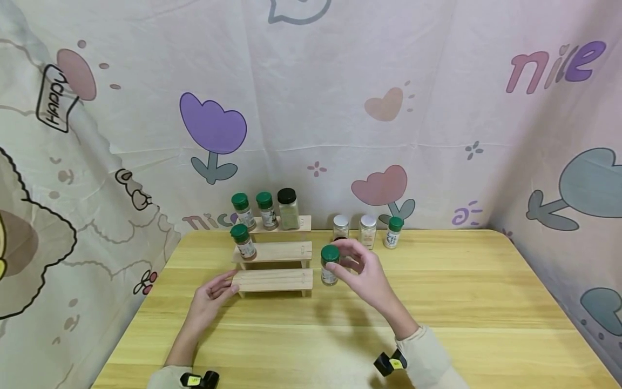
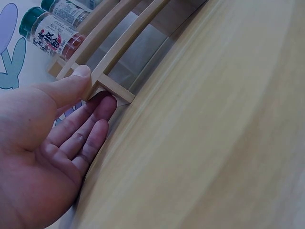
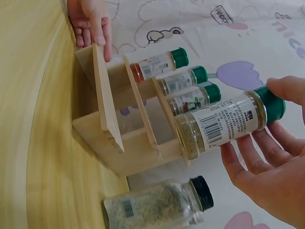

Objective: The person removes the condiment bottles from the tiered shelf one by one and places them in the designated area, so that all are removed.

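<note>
I judge shelving is under way; right hand (image 1: 362, 273) pinches the jar (image 1: 329, 265) beside the rack (image 1: 272, 281) (lowest step bare); left hand (image 1: 214, 292) steadies the rack's end, thumb and straight fingers touching; next needs an upright set-down.

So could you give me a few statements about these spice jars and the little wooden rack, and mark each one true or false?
1. The right hand holds a green-capped jar. True.
2. The left hand grips a jar. False: it touches the left end of the wooden rack.
3. The lowest step of the rack carries three jars. False: it is bare.
4. A black-capped jar stands on the top step. True.
5. Three jars, one with a green cap, stand on the table right of the rack. True.
</note>
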Available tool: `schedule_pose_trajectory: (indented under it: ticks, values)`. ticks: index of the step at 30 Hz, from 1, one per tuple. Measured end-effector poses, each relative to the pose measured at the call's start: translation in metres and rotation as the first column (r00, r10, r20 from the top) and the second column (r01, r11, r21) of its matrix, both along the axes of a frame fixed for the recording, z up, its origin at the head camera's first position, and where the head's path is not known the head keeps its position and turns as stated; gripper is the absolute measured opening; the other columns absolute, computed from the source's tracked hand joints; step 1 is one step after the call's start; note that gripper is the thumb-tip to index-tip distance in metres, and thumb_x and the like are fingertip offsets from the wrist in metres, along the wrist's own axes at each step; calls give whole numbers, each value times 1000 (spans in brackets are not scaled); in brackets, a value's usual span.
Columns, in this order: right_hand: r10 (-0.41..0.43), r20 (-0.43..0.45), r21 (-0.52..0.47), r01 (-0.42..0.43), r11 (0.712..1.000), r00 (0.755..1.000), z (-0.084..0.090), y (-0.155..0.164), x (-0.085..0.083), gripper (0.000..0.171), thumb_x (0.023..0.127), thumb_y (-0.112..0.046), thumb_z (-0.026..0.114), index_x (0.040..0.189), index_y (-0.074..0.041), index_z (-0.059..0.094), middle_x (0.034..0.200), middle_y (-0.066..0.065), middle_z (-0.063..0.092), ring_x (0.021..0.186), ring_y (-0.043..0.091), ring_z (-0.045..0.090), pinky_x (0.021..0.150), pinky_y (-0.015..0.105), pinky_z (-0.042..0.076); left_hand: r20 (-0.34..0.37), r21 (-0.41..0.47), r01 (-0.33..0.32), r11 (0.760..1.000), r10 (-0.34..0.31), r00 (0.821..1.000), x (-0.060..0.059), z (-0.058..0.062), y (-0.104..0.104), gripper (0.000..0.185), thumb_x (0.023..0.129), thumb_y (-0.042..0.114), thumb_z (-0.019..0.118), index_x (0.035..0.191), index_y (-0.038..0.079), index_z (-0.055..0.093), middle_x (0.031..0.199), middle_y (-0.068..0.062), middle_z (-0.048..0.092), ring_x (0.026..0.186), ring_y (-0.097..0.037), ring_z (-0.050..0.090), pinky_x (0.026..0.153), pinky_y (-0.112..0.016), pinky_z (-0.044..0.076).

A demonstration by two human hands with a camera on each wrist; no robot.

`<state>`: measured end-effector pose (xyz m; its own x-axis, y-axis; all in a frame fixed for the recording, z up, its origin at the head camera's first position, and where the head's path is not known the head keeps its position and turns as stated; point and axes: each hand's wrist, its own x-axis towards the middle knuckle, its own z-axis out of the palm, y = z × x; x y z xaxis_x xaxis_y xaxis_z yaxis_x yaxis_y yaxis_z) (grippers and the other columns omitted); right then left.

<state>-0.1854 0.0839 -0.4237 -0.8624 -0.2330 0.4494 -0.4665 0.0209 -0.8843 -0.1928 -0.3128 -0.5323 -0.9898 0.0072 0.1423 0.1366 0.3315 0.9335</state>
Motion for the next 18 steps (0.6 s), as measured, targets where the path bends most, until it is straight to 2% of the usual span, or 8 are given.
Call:
schedule_pose_trajectory:
  ticks: [18]
  values:
    - [-84,28,-25,84,996,996,-11,33,-4,36,92,1,76,125,0,64,122,15,66,111,20,66,92,33,58,-1,-8,2,1000,-2,1000,1,4,1,46,99,18,71,140,0,61,123,-25,69,102,-2,67,85,-17,55]
